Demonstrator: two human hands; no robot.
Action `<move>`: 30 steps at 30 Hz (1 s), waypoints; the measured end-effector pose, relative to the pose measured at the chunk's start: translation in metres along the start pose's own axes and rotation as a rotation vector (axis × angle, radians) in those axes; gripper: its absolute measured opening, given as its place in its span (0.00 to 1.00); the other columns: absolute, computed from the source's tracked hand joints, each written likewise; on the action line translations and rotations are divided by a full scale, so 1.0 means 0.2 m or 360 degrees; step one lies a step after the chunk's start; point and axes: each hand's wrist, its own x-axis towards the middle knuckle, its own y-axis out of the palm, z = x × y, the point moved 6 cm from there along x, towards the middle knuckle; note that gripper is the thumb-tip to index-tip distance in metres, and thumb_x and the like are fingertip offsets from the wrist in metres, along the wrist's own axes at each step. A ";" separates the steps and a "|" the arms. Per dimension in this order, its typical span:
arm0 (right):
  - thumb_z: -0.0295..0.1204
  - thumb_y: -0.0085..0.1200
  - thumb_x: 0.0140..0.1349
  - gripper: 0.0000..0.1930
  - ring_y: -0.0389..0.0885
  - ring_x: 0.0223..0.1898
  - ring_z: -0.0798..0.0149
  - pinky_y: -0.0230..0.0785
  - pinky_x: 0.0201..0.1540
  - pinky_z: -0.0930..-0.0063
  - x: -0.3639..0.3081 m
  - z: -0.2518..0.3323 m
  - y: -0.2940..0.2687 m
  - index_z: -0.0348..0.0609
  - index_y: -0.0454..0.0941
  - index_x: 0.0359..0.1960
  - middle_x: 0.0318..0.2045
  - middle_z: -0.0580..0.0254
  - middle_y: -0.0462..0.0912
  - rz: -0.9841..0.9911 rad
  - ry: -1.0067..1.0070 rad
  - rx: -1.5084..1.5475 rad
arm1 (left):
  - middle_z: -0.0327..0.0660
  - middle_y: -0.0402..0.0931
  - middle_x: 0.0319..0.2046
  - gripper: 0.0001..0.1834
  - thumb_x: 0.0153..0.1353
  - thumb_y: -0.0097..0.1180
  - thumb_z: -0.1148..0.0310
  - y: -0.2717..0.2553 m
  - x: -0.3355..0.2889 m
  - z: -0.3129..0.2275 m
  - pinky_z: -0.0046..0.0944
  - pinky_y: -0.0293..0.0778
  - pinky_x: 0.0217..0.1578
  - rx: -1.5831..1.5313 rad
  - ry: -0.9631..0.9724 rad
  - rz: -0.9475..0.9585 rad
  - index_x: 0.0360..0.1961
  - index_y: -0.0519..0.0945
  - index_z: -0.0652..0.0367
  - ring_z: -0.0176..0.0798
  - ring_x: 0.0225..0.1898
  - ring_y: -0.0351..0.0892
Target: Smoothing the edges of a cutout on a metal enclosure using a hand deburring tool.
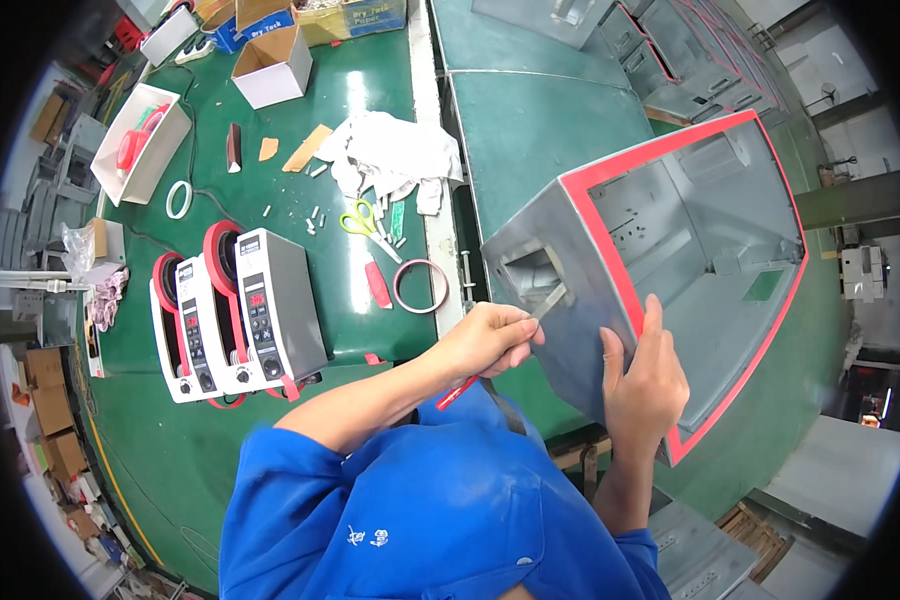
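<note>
A grey metal box (545, 215) with red tape along its rim (610, 240) stands tilted before me, its large opening to the right. My left hand (492, 338) is closed around a slim flat file (548, 303) with a red handle end (456, 393). The tip of the file lies at the lower edge of a rectangular cutout (535, 270) in the box's side. My right hand (645, 385) rests against the taped rim, thumb on the side panel, the other fingers stretched out over the rim.
Left on the green table stand two tape dispensers (280, 310) with red rolls, green scissors (362, 220), a tape ring (420, 286), a red-handled tool (377, 285) and a white cloth (390, 150). A white bin (142, 145) and cartons (273, 68) lie farther off. Metal cabinets (670, 60) stand far right.
</note>
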 end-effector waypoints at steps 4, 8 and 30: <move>0.39 0.54 0.49 0.25 0.67 0.16 0.69 0.62 0.18 0.78 0.00 0.00 0.00 0.36 0.66 0.46 0.18 0.66 0.64 -0.0014 -0.0020 -0.0026 | 0.31 0.64 0.12 0.12 0.60 0.42 0.65 0.00 0.06 -0.04 0.23 0.46 0.08 -0.0014 -0.0007 0.0118 0.30 0.72 0.63 0.21 0.08 0.52; 0.39 0.54 0.49 0.25 0.67 0.16 0.68 0.62 0.18 0.77 0.00 0.00 0.00 0.36 0.67 0.46 0.18 0.66 0.64 -0.0001 0.0000 0.0009 | 0.31 0.64 0.11 0.12 0.61 0.40 0.66 -0.01 0.00 -0.03 0.23 0.46 0.08 -0.0014 0.0002 0.0071 0.29 0.72 0.63 0.20 0.08 0.52; 0.39 0.54 0.50 0.24 0.67 0.15 0.66 0.61 0.16 0.76 0.02 0.03 0.01 0.35 0.67 0.45 0.17 0.64 0.66 -0.0021 -0.0004 -0.0008 | 0.33 0.65 0.10 0.14 0.59 0.41 0.66 -0.06 0.05 -0.06 0.26 0.53 0.08 0.0332 0.0014 0.0139 0.25 0.73 0.65 0.25 0.08 0.58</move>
